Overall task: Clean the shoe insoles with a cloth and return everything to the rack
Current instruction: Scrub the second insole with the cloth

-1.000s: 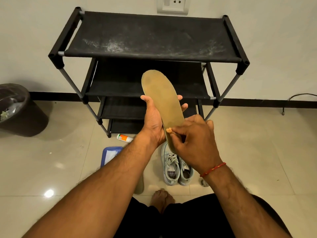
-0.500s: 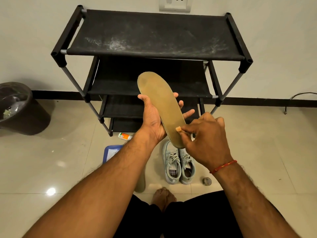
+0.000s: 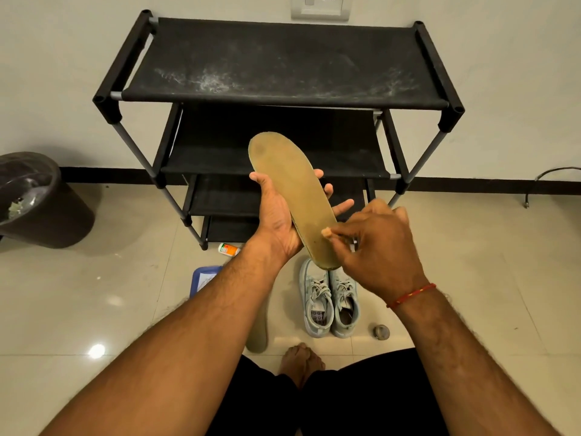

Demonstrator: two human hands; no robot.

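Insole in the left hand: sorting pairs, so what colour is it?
The flat shoe insole is dull yellowish-tan, darker-smudged near its toe; head view shows it.

Dark bin (image 3: 63, 221), wall socket (image 3: 320, 6), blue tray (image 3: 202, 278)

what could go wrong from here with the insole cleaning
1. The left hand holds the worn yellow-tan insole around its middle, while the right hand pinches a small tan scrap against its heel end. Hard pressure there might lever the insole loose onto the pale grey sneakers below.
2. The black fabric rack has white dust across its top shelf, so cleaned items put there could get dirty again.
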